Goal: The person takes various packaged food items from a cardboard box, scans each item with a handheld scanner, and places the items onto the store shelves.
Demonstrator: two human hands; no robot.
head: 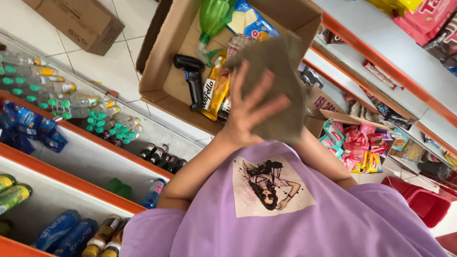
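A grey-brown cloth [281, 81] is held up in front of my chest, above my purple printed shirt [295, 223]. My left hand [250, 112] lies flat against it with fingers spread, pressing on its near side. My right forearm [323, 157] reaches up behind the cloth, and the cloth hides that hand. Just beyond the cloth stands an open cardboard box [162, 81] holding a black barcode scanner [193, 78], a green spray bottle [213, 21], a yellow wafer pack [215, 90] and a blue snack bag [250, 21].
White shelves with orange edges [71, 178] on the left carry clear bottles with green caps [71, 102] and other drinks. Shelves on the right hold pink snack packets [354, 145]. A red basket [423, 202] sits at lower right, and a closed cardboard box [81, 21] on the tiled floor.
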